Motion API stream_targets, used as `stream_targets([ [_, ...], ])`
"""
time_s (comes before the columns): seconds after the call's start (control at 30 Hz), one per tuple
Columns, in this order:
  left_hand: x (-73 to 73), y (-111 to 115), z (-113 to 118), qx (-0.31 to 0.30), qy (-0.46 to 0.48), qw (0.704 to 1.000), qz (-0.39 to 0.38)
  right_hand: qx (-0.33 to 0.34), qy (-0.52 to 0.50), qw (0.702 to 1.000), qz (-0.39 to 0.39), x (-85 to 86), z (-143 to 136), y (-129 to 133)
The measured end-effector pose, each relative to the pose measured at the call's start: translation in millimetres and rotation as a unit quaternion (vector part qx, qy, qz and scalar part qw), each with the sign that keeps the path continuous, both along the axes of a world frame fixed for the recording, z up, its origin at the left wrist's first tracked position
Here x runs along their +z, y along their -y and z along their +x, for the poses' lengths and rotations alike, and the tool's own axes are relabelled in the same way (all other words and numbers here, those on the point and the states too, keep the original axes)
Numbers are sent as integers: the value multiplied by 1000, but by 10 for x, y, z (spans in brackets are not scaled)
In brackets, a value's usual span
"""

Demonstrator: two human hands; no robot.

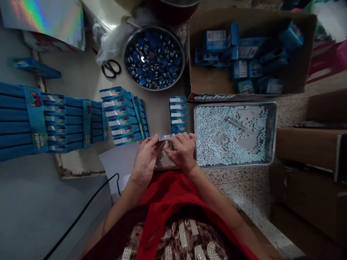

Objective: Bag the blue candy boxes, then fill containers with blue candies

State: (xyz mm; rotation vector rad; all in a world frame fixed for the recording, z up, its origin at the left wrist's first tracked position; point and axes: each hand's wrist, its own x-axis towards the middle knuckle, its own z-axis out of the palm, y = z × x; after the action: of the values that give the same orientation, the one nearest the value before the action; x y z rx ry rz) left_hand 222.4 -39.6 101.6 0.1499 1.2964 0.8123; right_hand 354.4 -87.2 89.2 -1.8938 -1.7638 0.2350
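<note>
Close to the table's front edge, my left hand (145,155) and my right hand (182,150) pinch a small shiny strip (165,137) from either end. What lies under the fingers is hidden, and the strip's exact kind is unclear. Just beyond them stands a short row of small blue boxes (179,115) with pale bands on their ends; the nearest shows a round blue cap. To the right of my right hand is a metal tray (235,104) of small pale blue and white pellets (217,122), with a clear scoop-like tool (236,123) lying on them.
A metal bowl (182,72) of blue caps stands behind the blue boxes, beside black-handled scissors (111,69). Stacked bundles of blue boxes (121,115) fill the left. A cardboard box (207,81) holds more blue boxes at back right. A black cable (89,204) runs lower left.
</note>
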Motion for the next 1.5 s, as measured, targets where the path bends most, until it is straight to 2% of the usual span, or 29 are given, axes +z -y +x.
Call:
stream_targets([
  [0.13, 25, 6, 25, -15, -6, 1000, 9, -18, -31, 999, 4, -42, -33, -20],
  [0.23, 62, 36, 74, -29, -50, 998, 36, -66, -95, 993, 7, -75, -39, -29],
  [0.37, 99, 93, 181, -45, -94, 990, 90, -154, -213, 965, -10, -102, 12, -12],
  [0.6, 115, 131, 291, -76, -123, 981, 128, -234, -341, 910, -39, -121, 85, 28],
  [0.73, 103, 36, 174, -31, -163, 977, 137, -312, -369, 875, -29, -176, 366, 48],
  [0.8, 69, -26, 111, -25, -160, 978, 135, -335, -359, 871, -13, -205, 598, 87],
  [0.9, -16, -80, 85, -46, -110, 988, 92, -316, -326, 891, 13, -201, 899, 163],
  [1.0, -96, -87, 115, -41, -60, 996, 59, -265, -368, 890, 41, -132, 1020, 204],
  [1.13, -108, -99, 92, -36, -52, 996, 59, -203, -480, 853, 20, -81, 971, 168],
  [1.23, -91, -142, 73, -37, -82, 991, 96, -207, -545, 812, -26, -105, 880, 130],
  [1.3, -123, -189, 125, -25, -104, 985, 132, -214, -557, 801, -47, -94, 799, 127],
  [1.37, -212, -254, 240, -5, -124, 976, 177, -205, -538, 816, -55, -27, 691, 142],
  [1.5, -488, -411, 539, 29, -146, 952, 266, -150, -429, 889, -61, 218, 370, 160],
])
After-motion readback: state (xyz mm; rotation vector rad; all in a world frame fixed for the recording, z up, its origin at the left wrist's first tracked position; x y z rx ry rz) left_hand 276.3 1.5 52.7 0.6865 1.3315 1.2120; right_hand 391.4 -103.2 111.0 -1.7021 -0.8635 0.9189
